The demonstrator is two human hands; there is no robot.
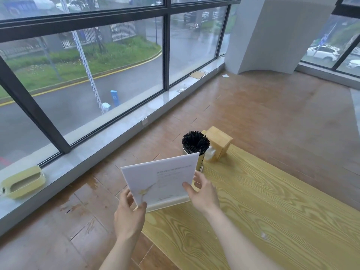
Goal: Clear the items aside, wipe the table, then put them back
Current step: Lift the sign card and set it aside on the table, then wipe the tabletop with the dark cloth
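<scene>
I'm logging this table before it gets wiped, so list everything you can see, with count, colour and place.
Table: one, light yellow wood grain, lower right.
Menu card stand: one, white, at the table's near left end, held by both hands.
Straw holder: one, metal, full of black straws, behind the card.
Wooden box: one, light wood, at the table's far end.
Container: one, pale yellow-green, on the window ledge at left.
Paper scraps: a few, on the far ledge and floor.
Left hand: grip on the card's lower left corner.
Right hand: grip on the card's right edge.
</scene>
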